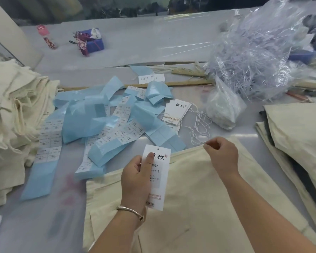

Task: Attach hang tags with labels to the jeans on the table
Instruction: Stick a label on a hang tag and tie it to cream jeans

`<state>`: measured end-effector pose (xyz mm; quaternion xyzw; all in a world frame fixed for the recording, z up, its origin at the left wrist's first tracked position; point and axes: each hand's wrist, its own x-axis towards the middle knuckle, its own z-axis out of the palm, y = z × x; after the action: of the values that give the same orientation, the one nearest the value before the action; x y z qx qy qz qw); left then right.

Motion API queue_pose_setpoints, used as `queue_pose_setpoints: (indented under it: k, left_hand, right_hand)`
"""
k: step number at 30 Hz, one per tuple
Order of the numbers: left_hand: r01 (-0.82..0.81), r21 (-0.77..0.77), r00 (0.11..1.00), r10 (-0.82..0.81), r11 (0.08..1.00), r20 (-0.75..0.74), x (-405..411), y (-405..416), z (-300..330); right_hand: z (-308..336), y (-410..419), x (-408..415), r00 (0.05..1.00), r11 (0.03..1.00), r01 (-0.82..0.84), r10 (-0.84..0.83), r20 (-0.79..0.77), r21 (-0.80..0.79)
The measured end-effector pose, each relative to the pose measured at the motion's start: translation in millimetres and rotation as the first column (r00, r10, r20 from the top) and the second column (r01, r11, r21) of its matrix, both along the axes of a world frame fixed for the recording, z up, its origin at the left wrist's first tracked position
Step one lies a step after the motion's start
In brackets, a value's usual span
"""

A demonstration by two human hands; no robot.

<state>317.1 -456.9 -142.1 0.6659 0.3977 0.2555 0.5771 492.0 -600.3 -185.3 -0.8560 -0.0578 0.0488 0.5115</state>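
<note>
A pale grey counter [135,44] fills nearly the whole view under soft, even light. Along its far edge runs a dark, blurred strip of background [117,8]. At its far left corner a cream-coloured slanted surface [11,30] rises.

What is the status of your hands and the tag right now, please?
Left hand grips hang tag upright. Right hand pinches white string at jeans waistband. Tag hole still unthreaded. Nothing in the way.
</note>
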Motion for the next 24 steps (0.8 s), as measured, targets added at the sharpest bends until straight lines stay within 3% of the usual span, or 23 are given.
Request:
queue_pose_setpoints:
  k: [5,8,11,15,18,21,24]
  left_hand:
    - [0.009,0.033,0.999,-0.008,0.999,-0.038,10.2,3.9,-8.1]
    - [0.009,0.008,0.999,-0.009,1.0,-0.047,11.9,7.6,-13.7]
    - [0.014,0.0,0.999,-0.014,1.0,-0.04,13.9,9.5,-17.3]
    - [0.037,0.018,0.999,-0.037,0.999,-0.028,12.0,10.0,-17.7]
    - [0.048,0.0,0.999,-0.048,0.999,-0.019,7.3,8.6,-16.2]
    - [0.049,-0.031,0.999,-0.049,0.998,0.0,0.5,5.8,-14.1]
    - [0.058,-0.039,0.998,-0.058,0.998,0.013,-8.9,6.5,-7.9]
  right_hand:
    - [-13.2,28.8,52.8,0.991,0.972,-0.133,0.137,0.006,-0.192]
    - [-17.5,52.4,59.8,0.964,0.886,-0.247,0.265,-0.009,-0.392]
    - [-20.8,67.6,61.7,0.958,0.805,-0.252,0.287,-0.019,-0.537]
    - [-15.7,65.8,71.2,0.973,0.829,-0.227,0.207,-0.097,-0.512]
    - [-11.3,65.8,73.7,0.956,0.787,-0.291,0.259,-0.138,-0.544]
    - [-12.8,70.6,69.4,0.943,0.72,-0.313,0.312,-0.114,-0.62]
    - [-9.4,67.5,70.2,0.95,0.77,-0.285,0.307,-0.059,-0.571]
